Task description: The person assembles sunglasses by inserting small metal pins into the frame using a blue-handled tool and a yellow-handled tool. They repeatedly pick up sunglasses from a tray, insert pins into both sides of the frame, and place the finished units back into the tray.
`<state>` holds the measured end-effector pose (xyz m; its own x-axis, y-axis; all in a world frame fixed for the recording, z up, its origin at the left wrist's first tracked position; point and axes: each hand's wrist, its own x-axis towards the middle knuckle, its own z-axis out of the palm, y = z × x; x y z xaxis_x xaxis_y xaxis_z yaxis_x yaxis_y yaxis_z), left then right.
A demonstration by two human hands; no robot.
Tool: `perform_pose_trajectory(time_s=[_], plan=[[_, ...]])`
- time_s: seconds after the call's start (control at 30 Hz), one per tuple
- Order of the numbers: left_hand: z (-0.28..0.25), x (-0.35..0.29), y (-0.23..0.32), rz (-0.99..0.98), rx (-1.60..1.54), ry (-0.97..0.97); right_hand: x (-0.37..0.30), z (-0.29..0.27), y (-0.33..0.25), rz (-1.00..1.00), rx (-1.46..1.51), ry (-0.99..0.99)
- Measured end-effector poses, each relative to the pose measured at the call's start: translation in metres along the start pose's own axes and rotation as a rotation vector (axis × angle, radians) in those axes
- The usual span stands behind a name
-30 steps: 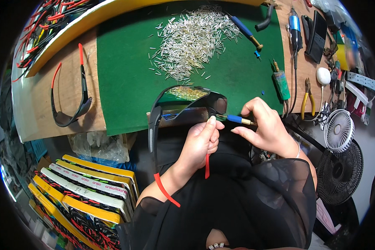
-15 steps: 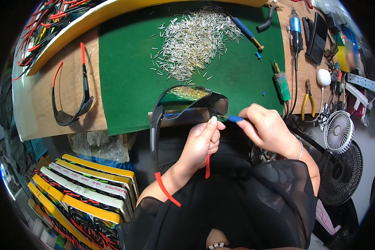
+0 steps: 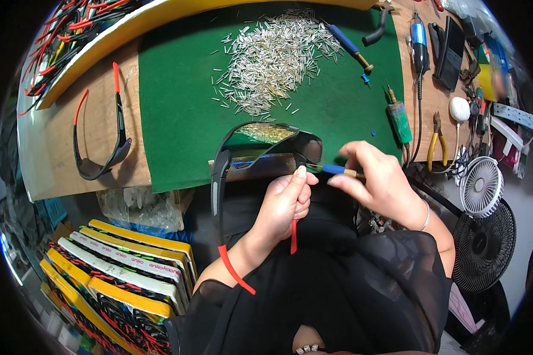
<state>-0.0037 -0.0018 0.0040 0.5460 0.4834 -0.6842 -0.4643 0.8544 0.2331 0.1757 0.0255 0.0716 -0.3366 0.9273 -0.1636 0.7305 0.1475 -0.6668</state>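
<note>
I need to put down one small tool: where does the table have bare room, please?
Bare green mat: between the pile of metal pins and the glasses lying at left, and, smaller, between the pile and green-handled tool. Crowded: the right-hand wood, around the pliers.

We're on a head-worn fisheye, upright, looking steeply down from the wearer's side of the worktop (image 3: 175,124), close above left hand (image 3: 286,200) and right hand (image 3: 378,183). Worktop's near edge crosses our mid-frame, bowing toward the rim.
</note>
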Motion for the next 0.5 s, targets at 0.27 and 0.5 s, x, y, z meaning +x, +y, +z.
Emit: perform_pose_trajectory(time_s=[0.27, 0.5], plan=[[-0.001, 0.0, 0.0, 0.006, 0.009, -0.006, 0.004, -0.002, -0.001, -0.075, -0.119, 0.024], [0.0, 0.0, 0.0, 0.008, 0.005, -0.01, 0.001, 0.001, -0.002, -0.034, -0.108, -0.015]])
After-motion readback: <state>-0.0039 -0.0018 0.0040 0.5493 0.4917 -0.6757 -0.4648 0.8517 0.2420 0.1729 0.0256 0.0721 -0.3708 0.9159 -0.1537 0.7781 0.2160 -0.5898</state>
